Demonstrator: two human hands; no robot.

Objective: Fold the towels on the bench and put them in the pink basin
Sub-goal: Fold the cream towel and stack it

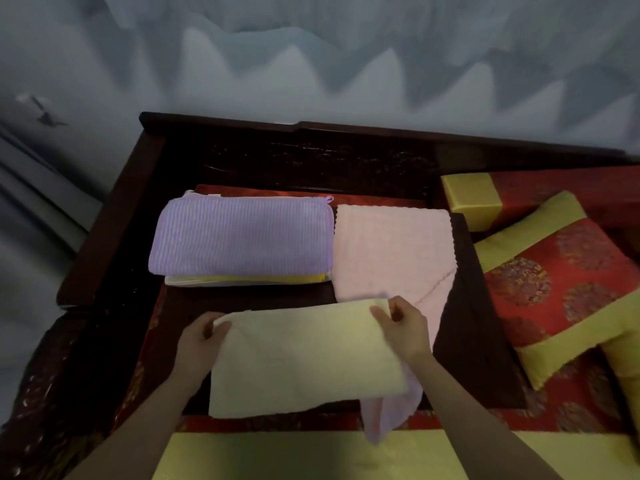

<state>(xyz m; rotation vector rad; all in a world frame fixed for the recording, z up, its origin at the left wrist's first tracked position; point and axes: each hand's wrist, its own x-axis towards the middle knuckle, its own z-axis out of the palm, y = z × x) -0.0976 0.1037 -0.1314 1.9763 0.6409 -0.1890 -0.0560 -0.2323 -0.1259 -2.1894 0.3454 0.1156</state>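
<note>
On bench, left hand, right hand pinch cream towel, pink towel underneath

both hands pinching cream towel

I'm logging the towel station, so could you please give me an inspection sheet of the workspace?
Surface: dark wooden bench with a red and gold seat cushion.
Job's things: pale yellow towel at the front, overlapping the spread pink towel; folded purple towel tops a stack behind; pink basin not in view.
Clutter: red and gold pillows at right.
Hands: left hand and right hand each pinch a far corner of the pale yellow towel.
Cables: nothing seen.
Surroundings: grey mountain-patterned wall behind.
</note>
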